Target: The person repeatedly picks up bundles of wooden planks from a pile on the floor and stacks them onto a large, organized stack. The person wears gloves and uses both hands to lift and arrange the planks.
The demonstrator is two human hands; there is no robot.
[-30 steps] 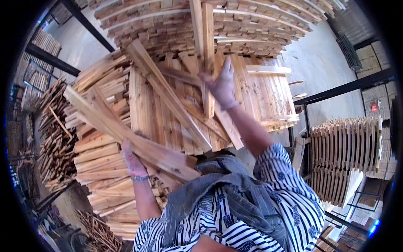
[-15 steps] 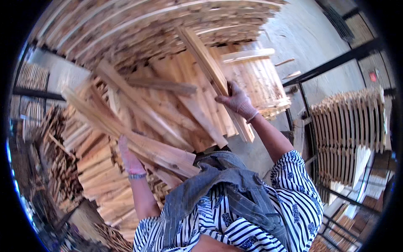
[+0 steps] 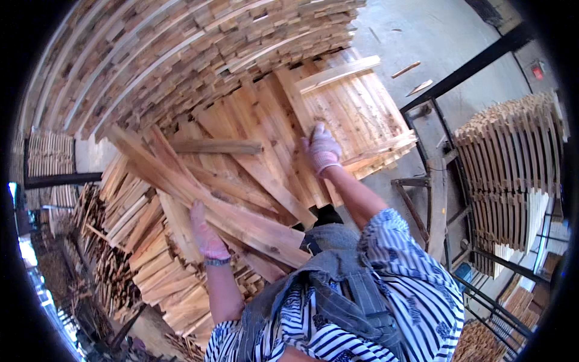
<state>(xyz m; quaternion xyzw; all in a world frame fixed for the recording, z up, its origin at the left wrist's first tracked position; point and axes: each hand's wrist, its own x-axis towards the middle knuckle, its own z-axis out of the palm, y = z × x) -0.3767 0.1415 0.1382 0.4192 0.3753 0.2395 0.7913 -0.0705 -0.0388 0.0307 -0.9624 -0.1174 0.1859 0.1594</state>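
Note:
My left hand (image 3: 208, 235), in a pale pinkish work glove, is closed on the edge of long wooden boards (image 3: 241, 226) that slant across in front of me. My right hand (image 3: 324, 151), gloved alike, is out over a stack of planks (image 3: 356, 102). Its fingers bend over a long wooden board (image 3: 292, 96) lying on the top layer; the grip's underside is hidden. Between my hands, a short wooden strip (image 3: 223, 146) and a slanting plank (image 3: 271, 181) lie loose on the stack. A pale wooden strip (image 3: 341, 73) rests crosswise at its far end.
A tall wall of stacked boards (image 3: 199, 54) rises beyond the plank stack. Another pile of boards (image 3: 160, 271) lies at the lower left. At the right are a dark metal frame (image 3: 470, 63), a trestle-like stand (image 3: 434, 205) and stacked slats (image 3: 509, 175). Wood scraps (image 3: 405, 69) lie on the floor.
My right hand has lowered the board from a raised, tilted position onto the stack. My left hand and its boards have shifted slightly right and down in view, as the view itself has turned.

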